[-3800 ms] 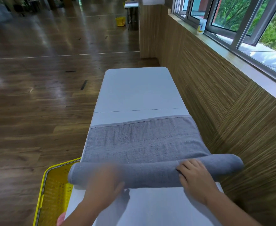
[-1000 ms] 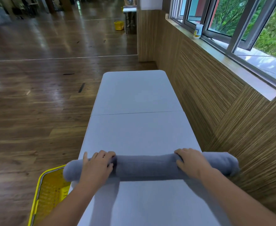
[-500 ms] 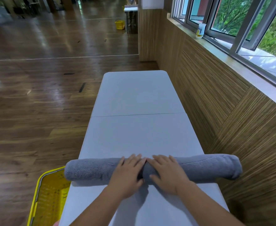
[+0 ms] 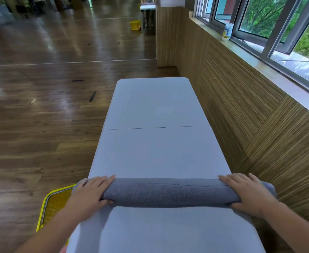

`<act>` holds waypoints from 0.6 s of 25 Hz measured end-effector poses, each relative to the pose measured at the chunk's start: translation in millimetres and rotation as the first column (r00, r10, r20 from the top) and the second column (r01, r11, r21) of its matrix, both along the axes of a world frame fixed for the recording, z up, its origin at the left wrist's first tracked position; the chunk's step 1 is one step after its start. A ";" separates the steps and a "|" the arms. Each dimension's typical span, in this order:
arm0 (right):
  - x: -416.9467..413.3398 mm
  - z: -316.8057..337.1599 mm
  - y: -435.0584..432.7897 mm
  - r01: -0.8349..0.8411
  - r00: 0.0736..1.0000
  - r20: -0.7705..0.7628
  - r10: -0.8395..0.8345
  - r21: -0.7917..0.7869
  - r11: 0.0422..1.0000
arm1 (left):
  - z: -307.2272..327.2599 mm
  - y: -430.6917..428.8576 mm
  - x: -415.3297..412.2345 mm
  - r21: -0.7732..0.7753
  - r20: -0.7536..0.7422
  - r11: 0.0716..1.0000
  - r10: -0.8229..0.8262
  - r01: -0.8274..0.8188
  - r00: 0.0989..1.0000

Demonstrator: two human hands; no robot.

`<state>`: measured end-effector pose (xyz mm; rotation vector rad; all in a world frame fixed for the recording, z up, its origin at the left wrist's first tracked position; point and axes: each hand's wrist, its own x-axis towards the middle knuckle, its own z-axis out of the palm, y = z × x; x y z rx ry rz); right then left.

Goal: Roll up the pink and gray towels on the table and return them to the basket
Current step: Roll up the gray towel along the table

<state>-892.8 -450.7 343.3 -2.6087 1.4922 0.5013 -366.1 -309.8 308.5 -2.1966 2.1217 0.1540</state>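
Observation:
The gray towel (image 4: 168,192) lies rolled into a long tube across the near part of the white table (image 4: 159,152). My left hand (image 4: 90,193) wraps over its left end, which overhangs the table's left edge. My right hand (image 4: 248,194) wraps over its right end near the wall side. The yellow basket (image 4: 49,205) stands on the floor left of the table, partly hidden by my left arm. No pink towel shows in view.
A wood-panelled wall (image 4: 250,125) runs close along the table's right side under a window sill holding a small white bottle (image 4: 227,31). Wooden floor spreads to the left. Another yellow basket (image 4: 135,25) and a table (image 4: 148,8) stand far back.
The flat gray towel has been rolled up fully. Half a second ago both hands pressed the roll's middle; now they have slid apart to its two ends.

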 end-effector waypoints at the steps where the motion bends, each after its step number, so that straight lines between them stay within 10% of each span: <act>1: -2.9 0.7 -2.3 0.038 0.999 0.006 -0.039 0.018 0.999 | -0.9 -1.7 1.0 0.012 0.015 1.000 0.010 -0.010 1.000; 8: 46.5 3.3 -48.5 0.332 0.854 0.355 -0.380 0.191 0.924 | 24.3 -53.9 -33.9 0.009 -0.153 0.933 0.356 -0.359 0.922; 15: 110.4 -22.4 14.5 0.361 0.846 0.336 -0.414 0.210 0.909 | 32.8 -29.2 -128.6 0.280 -0.332 0.770 0.638 -0.573 0.695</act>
